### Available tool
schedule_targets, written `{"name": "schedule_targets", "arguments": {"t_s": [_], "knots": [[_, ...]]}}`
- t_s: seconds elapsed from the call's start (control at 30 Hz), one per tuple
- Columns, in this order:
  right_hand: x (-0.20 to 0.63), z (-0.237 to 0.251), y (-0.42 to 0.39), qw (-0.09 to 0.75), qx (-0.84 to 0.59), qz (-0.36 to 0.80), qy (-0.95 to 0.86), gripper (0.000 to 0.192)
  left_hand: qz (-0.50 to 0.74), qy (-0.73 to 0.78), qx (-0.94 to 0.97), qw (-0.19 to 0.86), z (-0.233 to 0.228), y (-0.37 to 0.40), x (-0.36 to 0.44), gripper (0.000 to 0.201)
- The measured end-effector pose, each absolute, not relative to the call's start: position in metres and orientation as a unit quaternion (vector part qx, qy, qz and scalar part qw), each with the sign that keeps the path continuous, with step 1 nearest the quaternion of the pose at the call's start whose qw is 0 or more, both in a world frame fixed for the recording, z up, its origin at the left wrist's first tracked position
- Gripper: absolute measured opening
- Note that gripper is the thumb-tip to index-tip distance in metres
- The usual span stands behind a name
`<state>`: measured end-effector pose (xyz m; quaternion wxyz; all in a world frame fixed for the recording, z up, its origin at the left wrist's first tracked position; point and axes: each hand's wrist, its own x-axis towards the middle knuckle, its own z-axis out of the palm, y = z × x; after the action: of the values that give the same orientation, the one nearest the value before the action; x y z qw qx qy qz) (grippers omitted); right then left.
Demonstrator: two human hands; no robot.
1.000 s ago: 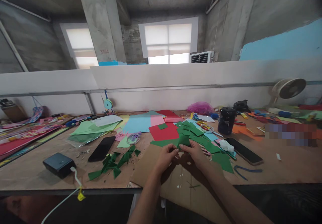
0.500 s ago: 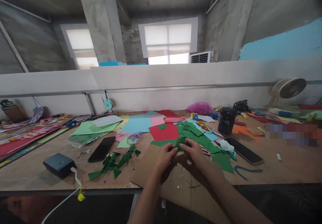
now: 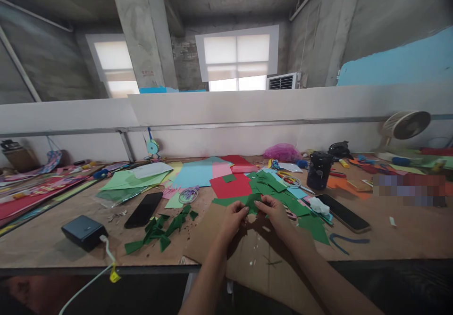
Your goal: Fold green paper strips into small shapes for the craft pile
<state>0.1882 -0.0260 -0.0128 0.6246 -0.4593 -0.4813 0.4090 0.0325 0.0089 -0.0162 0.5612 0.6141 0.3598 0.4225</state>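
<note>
Between my two hands is a small piece of green paper. My left hand pinches its left side with thumb and fingertips. On the other side, my right hand grips it the same way. Both hands hover over a sheet of brown cardboard at the table's front edge. Just beyond them lies a heap of green paper pieces, beside a red sheet. Several folded green paper pieces are scattered to the left of the cardboard.
Left stand a phone and a dark box with a cable. To the right are a black cup, another phone, crumpled tissue and a blue strip. A fan stands at the far right.
My fingers have shifted slightly on the green paper, and more of it shows between them. Other things lie as before.
</note>
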Motion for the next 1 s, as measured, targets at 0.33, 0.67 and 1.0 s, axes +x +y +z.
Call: {"name": "schedule_targets", "arguments": {"t_s": [0.33, 0.67, 1.0], "knots": [[0.187, -0.0129, -0.0276, 0.624, -0.469, 0.417, -0.466, 0.041, 0.41, 0.344, 0.644, 0.547, -0.0209, 0.0109, 0.0335, 0.03], [0.1873, -0.0185, -0.0237, 0.617, -0.436, 0.443, -0.484, 0.03, 0.408, 0.335, 0.647, 0.55, -0.0182, 0.0095, 0.0322, 0.037], [0.1883, -0.0159, -0.0243, 0.61, -0.449, 0.408, -0.509, 0.028, 0.416, 0.324, 0.65, 0.547, -0.0191, 0.0099, 0.0335, 0.037]]}}
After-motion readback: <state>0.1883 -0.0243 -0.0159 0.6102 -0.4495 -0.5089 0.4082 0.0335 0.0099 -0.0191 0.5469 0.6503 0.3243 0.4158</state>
